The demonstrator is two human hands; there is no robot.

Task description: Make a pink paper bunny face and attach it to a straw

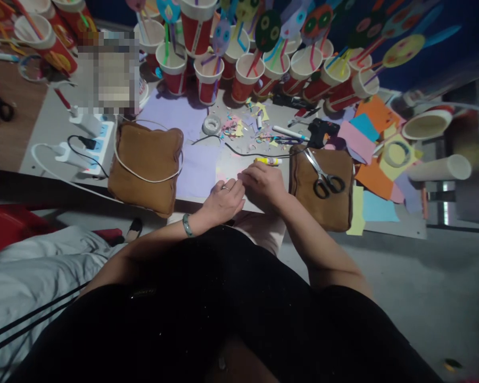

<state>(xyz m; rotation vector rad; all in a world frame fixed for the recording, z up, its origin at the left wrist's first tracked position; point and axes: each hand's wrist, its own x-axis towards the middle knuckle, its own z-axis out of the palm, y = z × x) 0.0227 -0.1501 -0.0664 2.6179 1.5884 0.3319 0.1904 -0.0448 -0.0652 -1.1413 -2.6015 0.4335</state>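
Observation:
At the table's front edge my left hand (225, 200), with a ring and a bracelet at the wrist, has its fingers curled together. My right hand (264, 182) meets it fingertip to fingertip, its fingers bent. A bit of pink shows between the hands; what they pinch is too small to make out. Just beyond my right hand lies a yellow marker (268, 161). Purple paper (199, 167) is spread to the left of my hands. Black-handled scissors (323, 178) rest on the brown cushion (331, 213) at the right.
Red cups (209, 80) with straws and paper faces line the back. Paper scraps, a tape roll (212, 125) and a black glue gun (321, 130) lie in the middle. A power strip (102, 143) and another brown cushion (143, 165) are left; coloured paper (379, 181) is right.

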